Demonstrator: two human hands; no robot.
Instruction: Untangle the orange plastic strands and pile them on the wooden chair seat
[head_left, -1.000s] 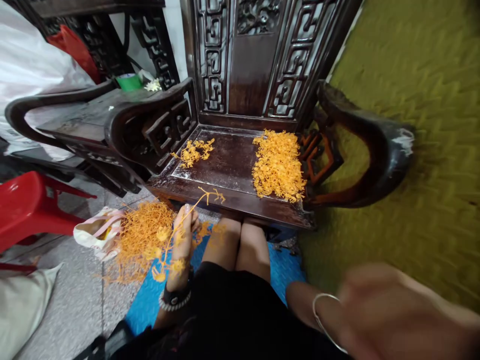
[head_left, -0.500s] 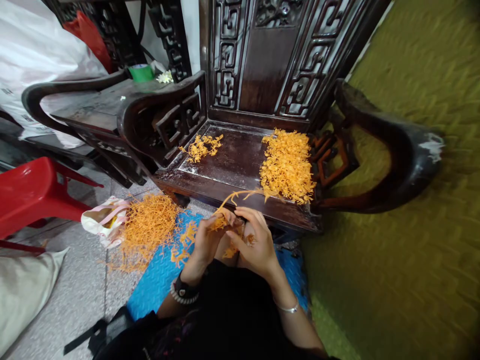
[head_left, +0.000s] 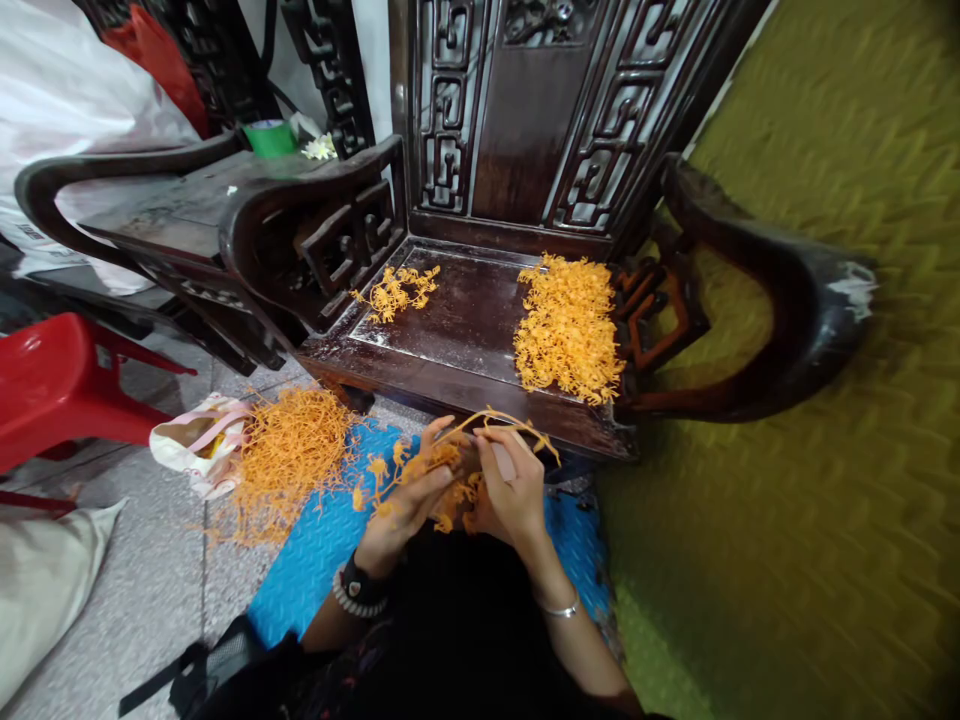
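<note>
Hands [head_left: 517, 490] now closer — orange sprigs [head_left: 444, 457] in both

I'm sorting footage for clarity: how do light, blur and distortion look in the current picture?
Head view: the red stool shows glossy highlights; the yellow-green surface at right looks smeared; the right-side armrest seems stretched, likely by a wide lens; the black clothing loses most detail; the left hand and right hand remain readable.
</note>
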